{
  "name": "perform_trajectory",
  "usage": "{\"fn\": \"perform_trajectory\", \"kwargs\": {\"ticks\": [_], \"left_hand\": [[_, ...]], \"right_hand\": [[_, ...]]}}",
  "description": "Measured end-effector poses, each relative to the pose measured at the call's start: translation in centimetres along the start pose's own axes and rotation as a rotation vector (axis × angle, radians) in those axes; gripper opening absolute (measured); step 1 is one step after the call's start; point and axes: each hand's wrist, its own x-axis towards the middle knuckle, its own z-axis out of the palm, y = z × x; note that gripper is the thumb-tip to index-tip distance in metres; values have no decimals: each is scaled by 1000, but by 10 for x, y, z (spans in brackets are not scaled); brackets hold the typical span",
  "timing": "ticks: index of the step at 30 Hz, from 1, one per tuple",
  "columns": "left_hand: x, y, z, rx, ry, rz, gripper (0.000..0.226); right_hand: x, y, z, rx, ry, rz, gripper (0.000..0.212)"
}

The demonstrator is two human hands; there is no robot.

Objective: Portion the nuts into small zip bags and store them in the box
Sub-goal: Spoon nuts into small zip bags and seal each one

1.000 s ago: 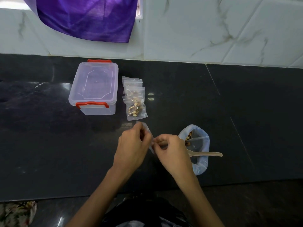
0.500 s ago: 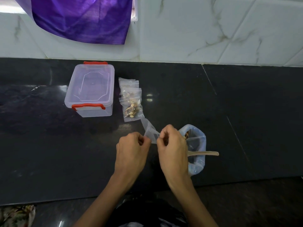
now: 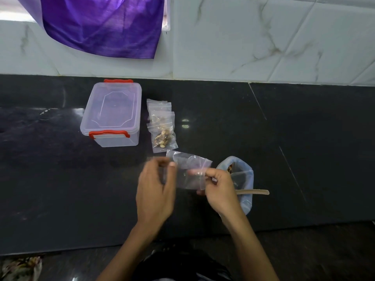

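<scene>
An empty small zip bag (image 3: 189, 171) is stretched between both hands above the black counter. My left hand (image 3: 155, 189) pinches its left edge and my right hand (image 3: 220, 189) pinches its right edge. A clear lidded box (image 3: 112, 114) with red clips stands at the back left, lid on. Beside it lie small zip bags (image 3: 162, 126), some with nuts inside. A larger clear bag of nuts (image 3: 241, 179) stands open just right of my right hand, with a wooden spoon (image 3: 253, 192) sticking out of it.
The black counter (image 3: 304, 149) meets a white marble-tiled wall (image 3: 263, 37) at the back. A purple cloth (image 3: 105, 25) hangs down the wall above the box. The counter's front edge runs near my arms.
My hands have moved apart, spreading the small bag wider between them. The bag was bunched between the fingertips before.
</scene>
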Motion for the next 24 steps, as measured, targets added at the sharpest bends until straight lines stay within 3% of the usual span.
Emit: {"fn": "perform_trajectory", "kwargs": {"ticks": [2,5,12,24], "left_hand": [[11,-4,-6,-124,-38,-210,21],[20,-2,-12,-394,-276,-386,22],[18,2,-5,-517,-250,-383,19],[12,-15,0,-555,-373,-597,20]], "right_hand": [[1,0,-4,114,-9,94,38],[1,1,-9,170,-21,101,42],[2,9,-18,194,-118,60,16],[0,13,-29,120,-306,-116,44]]}}
